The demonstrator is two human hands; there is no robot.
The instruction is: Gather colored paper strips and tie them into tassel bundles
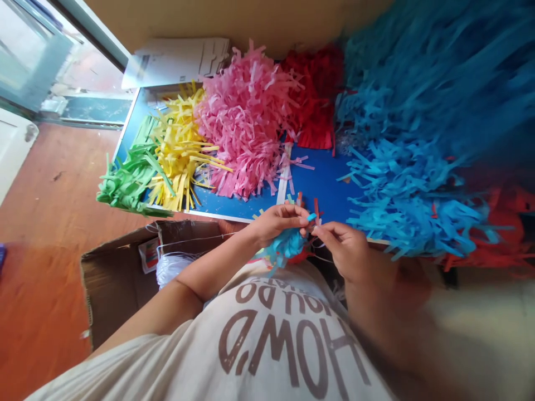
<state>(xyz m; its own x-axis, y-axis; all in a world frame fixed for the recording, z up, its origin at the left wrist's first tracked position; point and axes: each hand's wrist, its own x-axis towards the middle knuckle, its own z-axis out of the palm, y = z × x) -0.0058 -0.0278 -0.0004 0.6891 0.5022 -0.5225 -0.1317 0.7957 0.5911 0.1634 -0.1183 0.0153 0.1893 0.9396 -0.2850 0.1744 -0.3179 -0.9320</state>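
My left hand point(278, 223) is closed around a small bundle of light blue paper strips point(286, 245), held just above my lap at the near edge of the blue table point(321, 184). My right hand point(340, 245) sits right beside it, its fingers pinched on a thin white thread point(321, 257) that runs to the bundle. Both hands nearly touch over the bundle. Part of the bundle is hidden by my left fingers.
On the table lie piles of fringed paper: green point(127, 181), yellow point(179, 147), pink point(246, 120), red point(317, 97) and a large blue heap point(418, 139). An open cardboard box point(121, 273) with a white thread spool point(171, 264) stands on the floor at my left.
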